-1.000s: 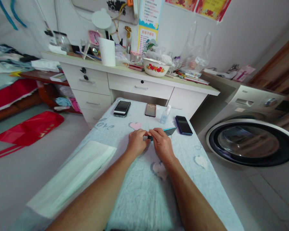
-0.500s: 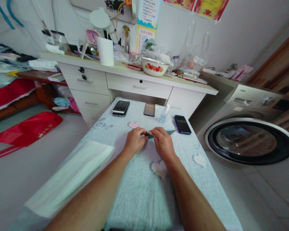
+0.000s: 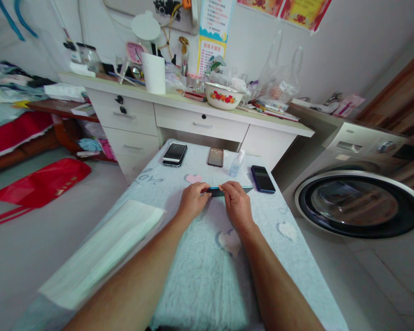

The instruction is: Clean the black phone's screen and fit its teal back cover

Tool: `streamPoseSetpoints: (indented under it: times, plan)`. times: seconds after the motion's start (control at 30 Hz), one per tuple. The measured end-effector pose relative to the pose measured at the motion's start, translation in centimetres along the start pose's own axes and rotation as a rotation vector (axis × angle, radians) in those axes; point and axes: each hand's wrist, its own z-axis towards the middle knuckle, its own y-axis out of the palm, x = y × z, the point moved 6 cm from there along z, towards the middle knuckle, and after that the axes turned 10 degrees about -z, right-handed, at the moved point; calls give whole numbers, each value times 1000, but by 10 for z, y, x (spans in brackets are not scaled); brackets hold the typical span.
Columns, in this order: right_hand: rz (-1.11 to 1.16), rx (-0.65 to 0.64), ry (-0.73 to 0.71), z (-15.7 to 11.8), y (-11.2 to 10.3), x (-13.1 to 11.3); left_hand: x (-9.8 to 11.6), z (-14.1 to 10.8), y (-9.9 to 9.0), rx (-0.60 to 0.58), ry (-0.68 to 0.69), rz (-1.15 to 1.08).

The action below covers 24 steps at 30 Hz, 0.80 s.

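Note:
A slim phone (image 3: 215, 191), seen nearly edge-on with a dark bluish rim, is held tilted just above the cloth-covered table. My left hand (image 3: 193, 200) pinches its left end between thumb and fingers. Closed around the phone's upper edge, nearer the right end, is my right hand (image 3: 237, 202). A small orange-tan bit shows at the right fingertips; whether it is a fingertip or a held piece I cannot tell. Beyond the hands stand a clear spray bottle (image 3: 236, 164), a brownish phone or phone case (image 3: 215, 157) and a dark blue phone (image 3: 263, 179). Stacked phones (image 3: 175, 153) lie at the far left.
Along the table's (image 3: 200, 266) left side lies a folded pale cloth or sheet (image 3: 103, 253). A white desk (image 3: 189, 120) borders its far end, bearing a flowered bowl (image 3: 224, 97) and a paper roll (image 3: 154, 73). A washing machine (image 3: 362, 184) stands right; a red bag (image 3: 43, 183) lies on the floor.
My right hand has slid a little to the right along the phone's edge, uncovering more of the rim between my hands. My left hand keeps its hold.

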Motion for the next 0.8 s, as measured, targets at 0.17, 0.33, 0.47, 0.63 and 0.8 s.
streamPoseSetpoints:
  times: [0.17,0.33,0.47,0.63,0.8]
  plan:
    - [32,-5,-33,0,5,-10,2,-1,1,-7,24,-17]
    - [0,-36,-72,-1,13,-19,2,-1,3,-17,34,-1]
    - [-18,-49,-75,0,16,-21,3,-1,3,-15,41,-3]
    - [-44,-80,-75,0,15,-19,6,-1,2,-9,29,21]
    - [-63,-98,-70,0,14,-15,5,-1,3,-3,36,2]
